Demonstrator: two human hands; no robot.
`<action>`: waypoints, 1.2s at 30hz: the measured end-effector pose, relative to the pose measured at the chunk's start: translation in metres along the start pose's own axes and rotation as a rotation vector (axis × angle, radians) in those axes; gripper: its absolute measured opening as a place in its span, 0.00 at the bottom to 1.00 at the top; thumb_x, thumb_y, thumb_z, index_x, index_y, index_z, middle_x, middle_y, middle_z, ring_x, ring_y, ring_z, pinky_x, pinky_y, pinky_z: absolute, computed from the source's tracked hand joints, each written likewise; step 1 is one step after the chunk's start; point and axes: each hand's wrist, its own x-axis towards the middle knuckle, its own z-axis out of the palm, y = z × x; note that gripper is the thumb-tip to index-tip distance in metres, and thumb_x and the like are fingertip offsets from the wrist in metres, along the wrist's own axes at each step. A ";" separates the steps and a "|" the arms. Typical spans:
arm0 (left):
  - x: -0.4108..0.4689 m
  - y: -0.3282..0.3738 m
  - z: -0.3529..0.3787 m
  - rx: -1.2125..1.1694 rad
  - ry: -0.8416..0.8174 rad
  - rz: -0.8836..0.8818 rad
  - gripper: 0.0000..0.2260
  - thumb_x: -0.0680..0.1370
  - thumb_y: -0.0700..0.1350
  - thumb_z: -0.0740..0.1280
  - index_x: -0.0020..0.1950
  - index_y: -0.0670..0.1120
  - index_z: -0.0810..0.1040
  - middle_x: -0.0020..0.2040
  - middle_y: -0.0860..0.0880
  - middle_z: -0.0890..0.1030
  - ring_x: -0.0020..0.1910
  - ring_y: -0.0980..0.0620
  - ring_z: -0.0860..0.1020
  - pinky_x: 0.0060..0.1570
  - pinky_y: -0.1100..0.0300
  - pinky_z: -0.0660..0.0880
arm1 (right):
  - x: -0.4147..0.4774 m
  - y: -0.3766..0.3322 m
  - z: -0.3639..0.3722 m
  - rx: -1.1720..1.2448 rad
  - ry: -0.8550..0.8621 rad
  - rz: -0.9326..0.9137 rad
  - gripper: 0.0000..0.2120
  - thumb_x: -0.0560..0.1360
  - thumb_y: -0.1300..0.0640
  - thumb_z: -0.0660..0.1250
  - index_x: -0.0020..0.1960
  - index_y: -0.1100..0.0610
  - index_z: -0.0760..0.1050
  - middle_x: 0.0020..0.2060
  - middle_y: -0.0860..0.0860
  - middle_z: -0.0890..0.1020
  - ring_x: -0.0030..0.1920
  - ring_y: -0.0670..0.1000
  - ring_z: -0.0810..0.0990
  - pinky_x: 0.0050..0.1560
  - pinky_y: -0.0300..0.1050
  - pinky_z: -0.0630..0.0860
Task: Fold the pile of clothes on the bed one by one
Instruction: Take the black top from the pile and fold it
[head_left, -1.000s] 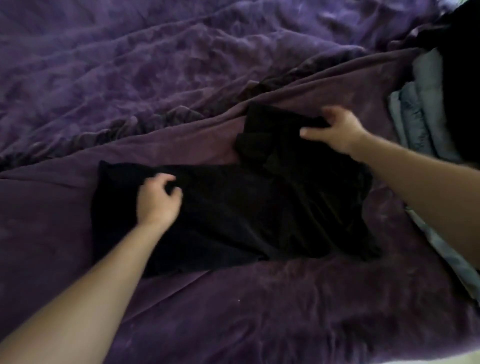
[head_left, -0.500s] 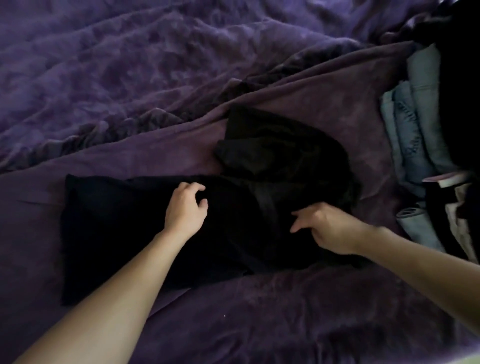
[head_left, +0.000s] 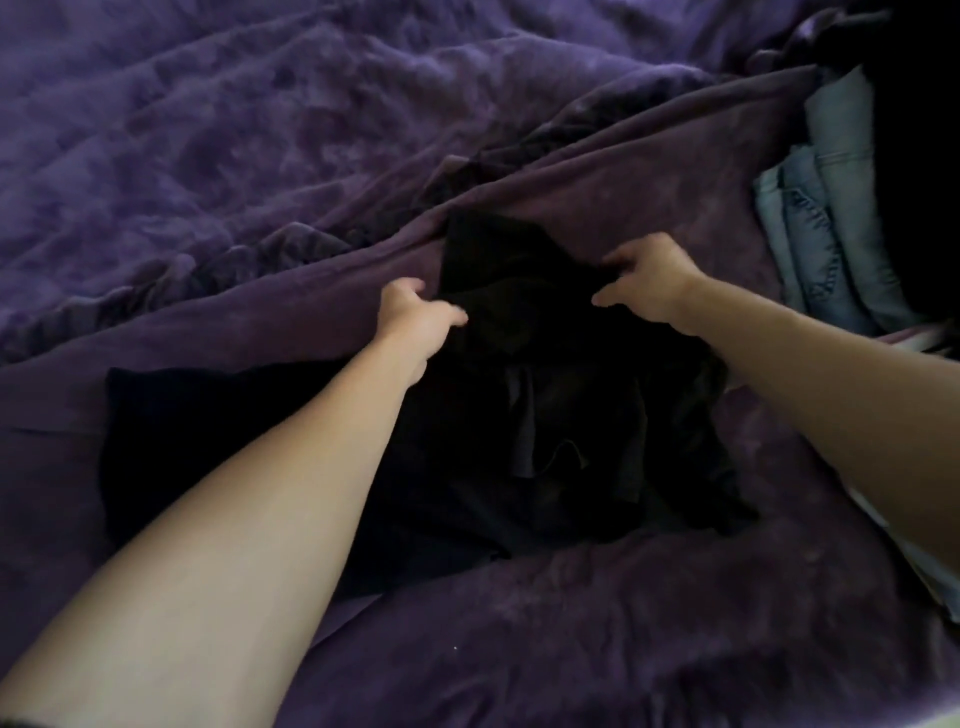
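A black garment (head_left: 545, 415) lies spread across the purple bedcover (head_left: 519, 623), its long part reaching left to about the frame's left quarter. My left hand (head_left: 415, 312) pinches the garment's far edge on the left side. At the same far edge, further right, my right hand (head_left: 649, 280) grips the cloth with curled fingers. The cloth between my hands is bunched and slightly raised. Both forearms cross over the garment and hide parts of it.
Folded blue denim pieces (head_left: 826, 228) lie stacked at the right edge, beside a dark heap (head_left: 914, 156) at the top right. A rumpled purple blanket (head_left: 260, 130) covers the far half of the bed. Light fabric (head_left: 914, 561) shows under my right forearm.
Both hands moved away from me, from the garment's middle to its far edge, and now hold it there. The left hand shifted right and up; the right hand went up.
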 end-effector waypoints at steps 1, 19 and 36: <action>0.000 0.006 -0.001 -0.040 0.010 0.057 0.17 0.68 0.39 0.75 0.56 0.51 0.81 0.55 0.48 0.81 0.47 0.53 0.78 0.46 0.65 0.73 | 0.001 0.001 -0.003 0.016 0.042 -0.048 0.18 0.69 0.58 0.75 0.58 0.56 0.80 0.47 0.52 0.82 0.46 0.51 0.80 0.48 0.41 0.75; -0.126 -0.090 0.006 0.791 0.004 0.856 0.16 0.73 0.42 0.63 0.60 0.46 0.79 0.61 0.43 0.75 0.57 0.41 0.73 0.54 0.49 0.72 | -0.122 0.129 0.030 0.381 0.271 0.169 0.38 0.64 0.33 0.73 0.67 0.49 0.68 0.61 0.47 0.77 0.60 0.49 0.76 0.62 0.48 0.73; -0.160 -0.152 -0.114 0.328 0.092 0.238 0.12 0.78 0.38 0.64 0.60 0.47 0.78 0.53 0.51 0.78 0.49 0.57 0.77 0.47 0.69 0.71 | -0.192 -0.040 0.034 0.379 -0.087 -0.089 0.12 0.73 0.55 0.71 0.54 0.54 0.74 0.45 0.49 0.81 0.41 0.49 0.82 0.35 0.44 0.79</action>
